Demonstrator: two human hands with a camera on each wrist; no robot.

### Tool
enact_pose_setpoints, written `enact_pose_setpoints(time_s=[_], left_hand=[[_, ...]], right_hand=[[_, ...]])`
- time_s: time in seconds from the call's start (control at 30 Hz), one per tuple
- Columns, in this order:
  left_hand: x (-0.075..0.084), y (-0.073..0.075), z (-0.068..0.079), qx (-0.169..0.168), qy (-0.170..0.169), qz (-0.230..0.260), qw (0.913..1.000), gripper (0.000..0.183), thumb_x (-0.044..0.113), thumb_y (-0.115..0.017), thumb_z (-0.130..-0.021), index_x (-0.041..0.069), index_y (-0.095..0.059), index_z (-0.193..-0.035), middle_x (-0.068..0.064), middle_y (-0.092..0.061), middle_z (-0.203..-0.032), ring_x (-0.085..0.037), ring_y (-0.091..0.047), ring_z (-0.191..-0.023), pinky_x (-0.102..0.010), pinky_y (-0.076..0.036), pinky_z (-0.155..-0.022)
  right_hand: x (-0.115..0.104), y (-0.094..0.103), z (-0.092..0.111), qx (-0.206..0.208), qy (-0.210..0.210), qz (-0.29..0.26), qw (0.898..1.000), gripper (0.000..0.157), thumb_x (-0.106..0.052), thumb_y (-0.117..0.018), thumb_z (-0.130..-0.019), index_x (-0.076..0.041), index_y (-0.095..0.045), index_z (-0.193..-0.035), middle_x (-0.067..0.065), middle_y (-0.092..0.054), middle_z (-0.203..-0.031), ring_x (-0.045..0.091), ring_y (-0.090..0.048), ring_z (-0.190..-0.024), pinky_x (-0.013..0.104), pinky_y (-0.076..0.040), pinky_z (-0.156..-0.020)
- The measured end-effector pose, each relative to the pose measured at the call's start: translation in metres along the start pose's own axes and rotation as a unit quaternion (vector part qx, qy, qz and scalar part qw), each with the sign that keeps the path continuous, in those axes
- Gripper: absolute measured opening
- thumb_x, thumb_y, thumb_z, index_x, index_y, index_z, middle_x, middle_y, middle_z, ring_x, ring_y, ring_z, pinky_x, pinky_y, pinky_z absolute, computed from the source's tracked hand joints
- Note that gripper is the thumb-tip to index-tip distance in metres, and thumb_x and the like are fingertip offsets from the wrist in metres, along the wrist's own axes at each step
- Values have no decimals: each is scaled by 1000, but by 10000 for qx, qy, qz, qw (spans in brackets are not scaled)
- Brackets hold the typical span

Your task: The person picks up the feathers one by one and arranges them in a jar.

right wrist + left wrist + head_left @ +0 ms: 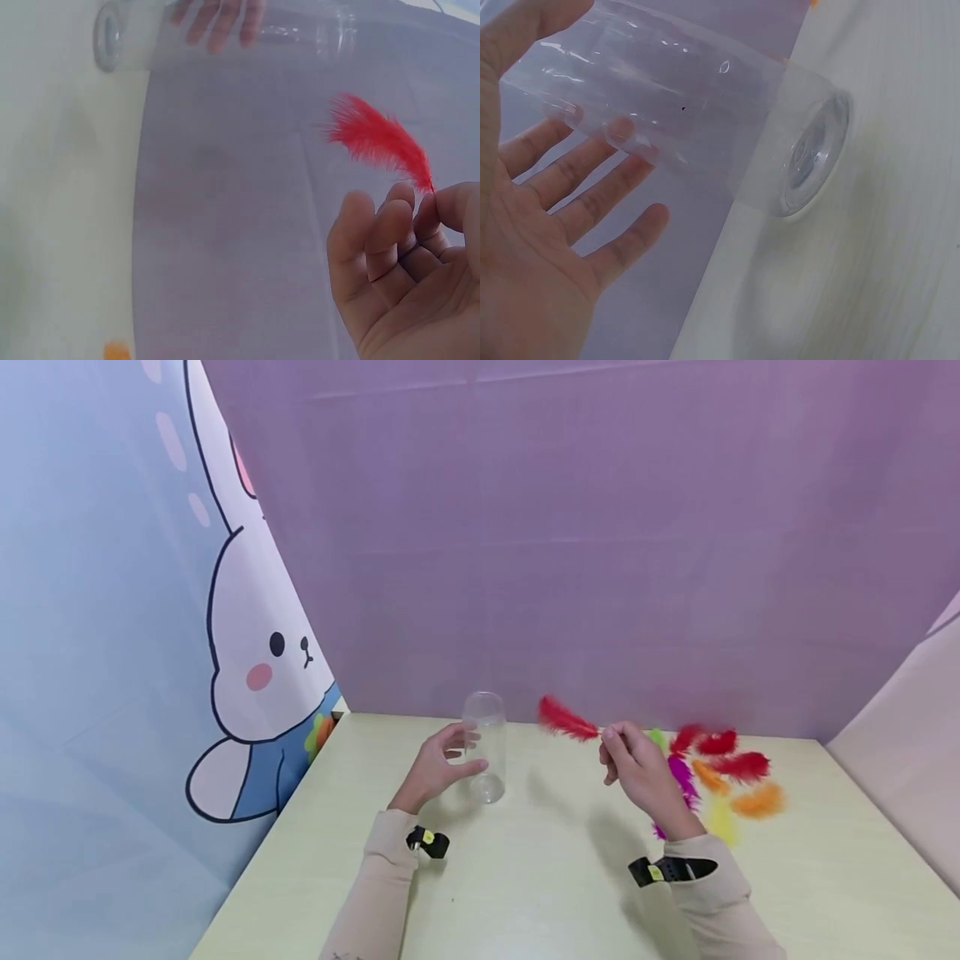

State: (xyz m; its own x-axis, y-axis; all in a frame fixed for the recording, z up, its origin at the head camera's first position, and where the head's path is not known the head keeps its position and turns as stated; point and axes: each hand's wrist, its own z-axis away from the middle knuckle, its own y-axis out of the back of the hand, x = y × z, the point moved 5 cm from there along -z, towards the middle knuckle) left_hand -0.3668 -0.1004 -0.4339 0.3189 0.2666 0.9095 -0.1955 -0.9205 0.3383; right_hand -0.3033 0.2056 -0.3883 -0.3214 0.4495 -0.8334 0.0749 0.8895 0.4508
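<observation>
A tall clear glass (492, 747) stands upright on the table in the head view. My left hand (442, 764) holds it from the left, the thumb across its near side and fingertips showing through the wall; in the left wrist view the little finger (634, 244) is off the glass (705, 112). To the right, my right hand (637, 768) pinches a red feather (564, 720) by its quill between thumb and index finger. The plume points left toward the glass, above the table and apart from it. The right wrist view shows this feather (382, 142) plainly.
Several loose feathers in red, orange (757, 800), yellow (721, 820), magenta and green lie on the pale table (525, 877), beyond and right of my right hand. A purple cloth (600, 543) hangs behind the table; a blue rabbit-print cloth (90, 693) hangs at left.
</observation>
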Motion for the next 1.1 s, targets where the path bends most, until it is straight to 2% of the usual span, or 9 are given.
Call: enact_pose_setpoints(time_s=[0.3,0.47,0.7,0.93,1.1], left_hand=[[0,1,0,-52,-36,-22,10000,64,11,-83,-86,7,-54,-143,-20,-64,-137,-42,-58,-129,-64,-40,-114],[0,2,0,-81,-79,-23,9999,65,12,-83,-86,7,-53,-144,-19,-65,-137,-42,-58,-129,-65,-40,-114],[-1,2,0,-161,-76,90,9998,65,12,-83,-85,7,-54,-143,-21,-64,-137,-44,-57,-129,-63,-40,-115],[-25,2,-11,-185,-76,46,9998,69,13,-84,-85,5,-51,-145,-19,-64,-138,-44,-57,-129,-62,-41,-115],[-32,4,-12,-110,-178,45,9998,69,16,-85,-85,7,-53,-145,-16,-66,-137,-45,-57,-128,-61,-42,-114]], right_hand=[[-29,2,-17,31,37,-515,9987,31,-29,-45,-111,0,-52,-103,19,-57,-87,23,-59,-61,31,-61,-64],[-48,2,-24,-80,22,-863,9962,32,-27,-44,-111,2,-54,-103,15,-56,-84,21,-57,-60,33,-62,-63],[-64,-2,-34,-295,-275,-1275,9910,36,-28,-46,-109,6,-55,-104,10,-56,-81,16,-54,-60,33,-62,-62],[-72,-11,-47,-511,-609,-1422,9866,34,-29,-50,-108,3,-57,-98,15,-57,-81,16,-52,-57,35,-61,-62],[-78,-20,-54,-639,-761,-1481,9840,32,-25,-50,-107,4,-57,-95,7,-57,-75,14,-50,-54,30,-58,-57]])
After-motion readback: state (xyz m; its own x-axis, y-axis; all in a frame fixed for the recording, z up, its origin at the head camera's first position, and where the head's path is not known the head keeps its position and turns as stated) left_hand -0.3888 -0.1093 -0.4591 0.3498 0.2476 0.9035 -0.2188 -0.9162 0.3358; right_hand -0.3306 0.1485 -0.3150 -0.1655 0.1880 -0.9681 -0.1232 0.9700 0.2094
